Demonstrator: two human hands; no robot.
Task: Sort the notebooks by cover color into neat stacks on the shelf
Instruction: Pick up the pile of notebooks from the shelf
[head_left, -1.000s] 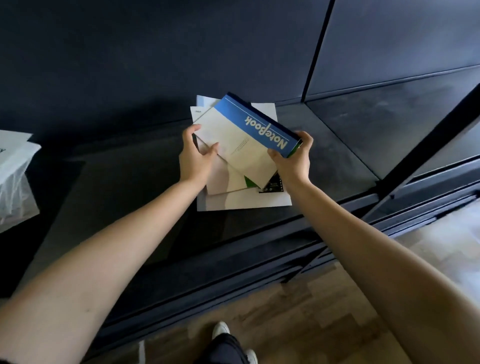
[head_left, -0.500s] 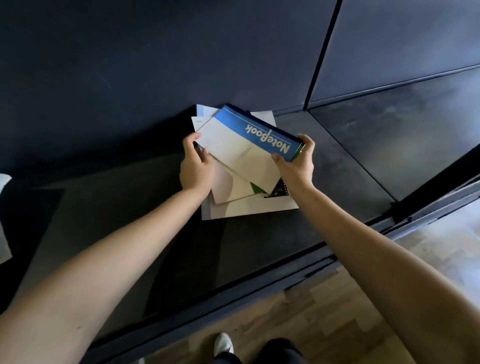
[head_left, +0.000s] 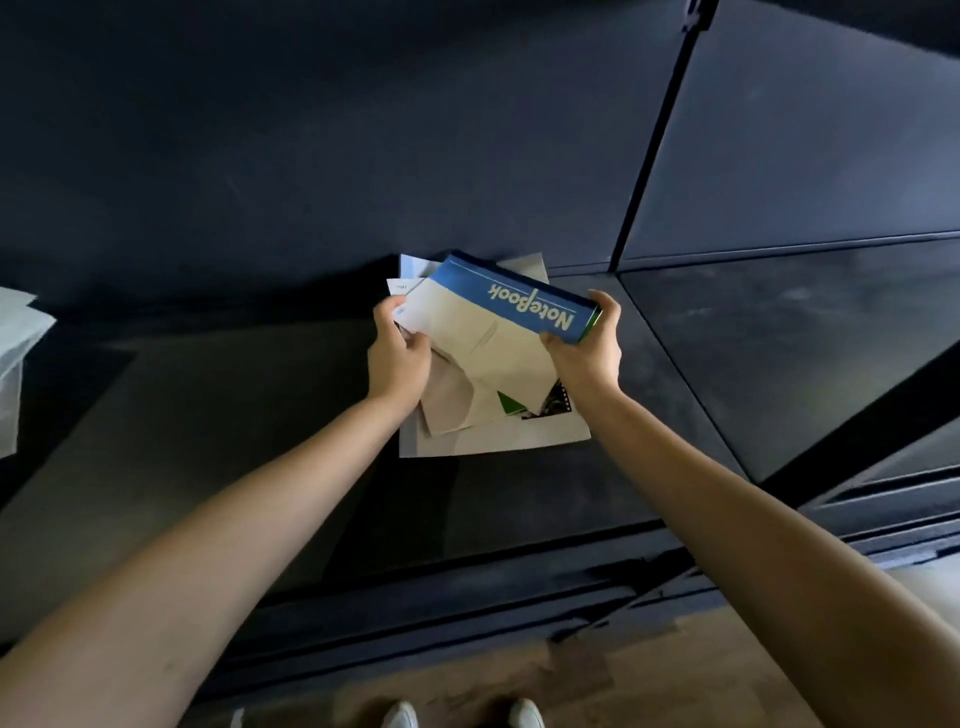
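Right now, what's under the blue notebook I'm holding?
Under the blue notebook lie fanned pale notebooks, a green corner, and a large white sheet on the shelf. Their covers are mostly hidden.

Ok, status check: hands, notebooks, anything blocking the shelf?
Left hand gripping the pale notebooks. Right hand holding the blue notebook above the pile. Colors unsorted on the shelf. Nothing in the way.

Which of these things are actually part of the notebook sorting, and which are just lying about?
Part of the job:
- blue notebook, gripped by the right hand
- pale notebooks fanned beneath it, held by the left hand
- large white one lying flat
- dark shelf

Just lying about:
- white bag at the far left
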